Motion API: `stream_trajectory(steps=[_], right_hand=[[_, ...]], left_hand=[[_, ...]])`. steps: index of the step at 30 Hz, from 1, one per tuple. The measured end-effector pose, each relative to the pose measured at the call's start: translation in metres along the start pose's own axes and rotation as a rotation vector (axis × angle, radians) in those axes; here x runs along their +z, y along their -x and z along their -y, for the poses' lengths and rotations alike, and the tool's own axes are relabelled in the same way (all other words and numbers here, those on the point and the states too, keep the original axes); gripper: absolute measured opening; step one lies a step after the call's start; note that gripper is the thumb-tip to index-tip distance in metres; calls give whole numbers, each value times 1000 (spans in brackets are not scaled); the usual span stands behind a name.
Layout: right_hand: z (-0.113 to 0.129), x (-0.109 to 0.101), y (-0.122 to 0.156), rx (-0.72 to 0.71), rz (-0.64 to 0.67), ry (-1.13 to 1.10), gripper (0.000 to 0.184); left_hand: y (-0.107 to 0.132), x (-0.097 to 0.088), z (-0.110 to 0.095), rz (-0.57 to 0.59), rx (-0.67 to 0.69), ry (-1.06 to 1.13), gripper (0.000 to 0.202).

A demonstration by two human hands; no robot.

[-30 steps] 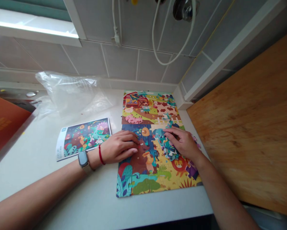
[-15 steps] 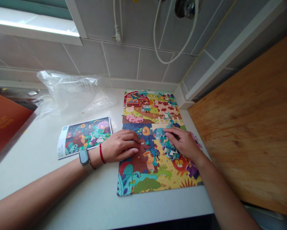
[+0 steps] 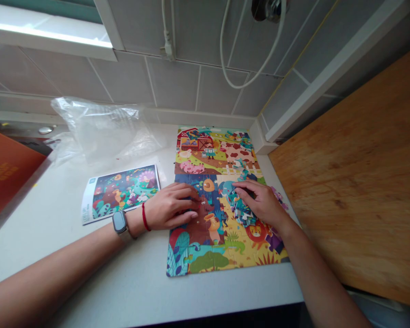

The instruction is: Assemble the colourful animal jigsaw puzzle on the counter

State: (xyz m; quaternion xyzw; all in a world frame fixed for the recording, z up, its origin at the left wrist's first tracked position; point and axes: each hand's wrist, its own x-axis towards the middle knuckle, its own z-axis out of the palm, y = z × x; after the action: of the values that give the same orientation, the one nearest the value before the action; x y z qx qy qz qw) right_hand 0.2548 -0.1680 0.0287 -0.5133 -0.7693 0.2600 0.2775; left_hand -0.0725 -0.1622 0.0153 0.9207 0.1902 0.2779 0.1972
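Observation:
My left hand [image 3: 172, 206] rests palm down, fingers stretched out over the blue night part of a jigsaw puzzle [image 3: 210, 262], beside the brown bear picture. My right hand [image 3: 264, 205] is over the puzzle's right half, with thumb and index finger drawn together at the edge of a heap of loose puzzle pieces [image 3: 243, 214]. A puzzle piece seems to be pinched there, mostly hidden by the fingers. Purple puzzle pieces [image 3: 275, 243] lie by the lion, below my right hand. Behind, a farm-scene puzzle [image 3: 218, 167] carries more loose pieces.
A printed picture sheet [image 3: 126, 191] lies left of the puzzle. Crumpled clear plastic [image 3: 102, 130] is behind it, and an orange box [image 3: 9, 173] stands at the far left. A wooden panel [image 3: 355, 182] borders the right side. A white cable [image 3: 221, 54] hangs on the tiled wall.
The camera view has shifted slightly. Both hands keep nearly the same place on the puzzle, and no piece has visibly moved.

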Motion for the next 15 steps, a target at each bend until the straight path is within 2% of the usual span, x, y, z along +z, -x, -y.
stream_trajectory(steps=[15], right_hand=[[-4,0,-1,-2,34,7,27]], left_hand=[[-1,1,0,5,-22,-10,23]])
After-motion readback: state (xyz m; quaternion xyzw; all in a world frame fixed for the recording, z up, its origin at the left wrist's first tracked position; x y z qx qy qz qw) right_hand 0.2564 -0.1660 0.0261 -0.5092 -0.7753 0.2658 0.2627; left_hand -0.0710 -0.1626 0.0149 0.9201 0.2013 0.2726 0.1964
